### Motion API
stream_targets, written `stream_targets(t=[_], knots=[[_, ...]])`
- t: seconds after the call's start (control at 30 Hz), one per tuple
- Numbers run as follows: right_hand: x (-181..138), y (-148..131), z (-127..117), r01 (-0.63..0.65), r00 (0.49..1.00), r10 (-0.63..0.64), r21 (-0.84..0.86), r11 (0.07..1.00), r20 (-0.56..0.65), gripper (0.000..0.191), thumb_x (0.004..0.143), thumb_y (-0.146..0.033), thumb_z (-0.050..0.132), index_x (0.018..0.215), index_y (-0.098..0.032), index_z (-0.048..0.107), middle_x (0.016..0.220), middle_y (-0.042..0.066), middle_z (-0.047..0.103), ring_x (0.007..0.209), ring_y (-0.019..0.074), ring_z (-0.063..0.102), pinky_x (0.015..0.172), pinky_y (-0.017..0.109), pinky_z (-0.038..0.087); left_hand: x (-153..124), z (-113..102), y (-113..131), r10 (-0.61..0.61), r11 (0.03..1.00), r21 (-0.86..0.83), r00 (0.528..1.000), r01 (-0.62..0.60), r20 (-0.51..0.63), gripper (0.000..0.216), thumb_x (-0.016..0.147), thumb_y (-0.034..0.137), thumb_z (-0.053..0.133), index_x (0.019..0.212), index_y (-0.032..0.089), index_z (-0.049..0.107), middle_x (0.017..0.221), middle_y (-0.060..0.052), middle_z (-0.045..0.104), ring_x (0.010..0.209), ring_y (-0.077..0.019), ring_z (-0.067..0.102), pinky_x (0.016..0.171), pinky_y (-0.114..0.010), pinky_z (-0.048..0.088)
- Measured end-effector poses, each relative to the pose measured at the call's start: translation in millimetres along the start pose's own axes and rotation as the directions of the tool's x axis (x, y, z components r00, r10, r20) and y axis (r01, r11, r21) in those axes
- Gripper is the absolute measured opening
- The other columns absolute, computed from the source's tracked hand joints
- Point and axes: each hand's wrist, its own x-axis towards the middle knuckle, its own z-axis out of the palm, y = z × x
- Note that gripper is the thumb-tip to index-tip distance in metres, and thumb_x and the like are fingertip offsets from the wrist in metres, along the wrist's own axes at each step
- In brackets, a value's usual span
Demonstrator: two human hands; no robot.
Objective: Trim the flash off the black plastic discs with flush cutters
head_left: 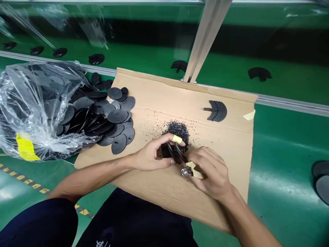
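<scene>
My left hand, with yellow tape on a finger, is closed round black plastic discs, seen partly edge-on. Beside it my right hand grips a small tool with a shiny metal head, apparently nippers. Yellow tape also shows at the fingers of this hand, and the fingers hide most of the tool. The metal head is close to the lower edge of the discs; whether they touch I cannot tell. Just beyond my left hand, a pile of small black plastic scraps lies on the cardboard sheet.
Many loose black discs spill from a clear plastic bag at the left. A notched black piece lies on the cardboard at the back right. A metal post rises behind the cardboard. More dark discs sit at the right edge.
</scene>
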Motion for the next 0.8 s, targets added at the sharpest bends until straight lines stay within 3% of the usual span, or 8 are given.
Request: stream_targets(t=[0.13,0.4,0.67,0.8], knots=[[-0.9,1.0,0.9,-0.021,1.0,0.022,-0.013,1.0,0.021,0.016,0.088,-0.015,0.06,0.103,-0.022,0.058,0.081,0.006,0.068,0.067,0.0196,0.062,0.062,0.035,0.049,0.7,-0.1,1.0,0.042,0.99,0.134,0.999,-0.041,-0.008,0.039,0.083,0.021,0.072,0.121,0.02,0.061,0.109,-0.007,0.069,0.098,-0.0194,0.067,0.086,-0.03,0.056],[-1.3,1.9,2.1,-0.021,1.0,0.021,-0.012,1.0,0.022,0.021,0.087,-0.012,0.062,0.104,-0.022,0.056,0.085,0.008,0.068,0.07,0.0201,0.062,0.062,0.035,0.05,1.3,-0.9,-5.6,0.312,0.897,0.336,0.95,-0.289,-0.016,0.047,0.082,0.023,0.074,0.126,0.02,0.059,0.109,-0.01,0.068,0.103,-0.0233,0.065,0.091,-0.038,0.054],[-1.8,1.7,2.9,-0.029,0.999,0.029,-0.016,0.999,0.034,0.023,0.086,-0.014,0.063,0.107,-0.022,0.06,0.085,0.007,0.07,0.07,0.021,0.064,0.062,0.036,0.049,-0.6,-2.1,-6.6,0.263,0.909,0.34,0.964,-0.241,-0.019,0.055,0.081,0.028,0.077,0.132,0.021,0.06,0.108,-0.01,0.069,0.099,-0.0229,0.066,0.087,-0.037,0.055],[-0.9,1.3,1.6,-0.026,0.999,0.027,-0.02,0.999,0.044,0.023,0.086,-0.013,0.063,0.108,-0.022,0.058,0.086,0.008,0.07,0.07,0.0212,0.063,0.064,0.036,0.05,-0.6,-1.2,-7.7,0.295,0.895,0.361,0.954,-0.26,-0.044,0.055,0.082,0.03,0.078,0.133,0.021,0.061,0.108,-0.01,0.07,0.098,-0.0222,0.066,0.086,-0.035,0.056]])
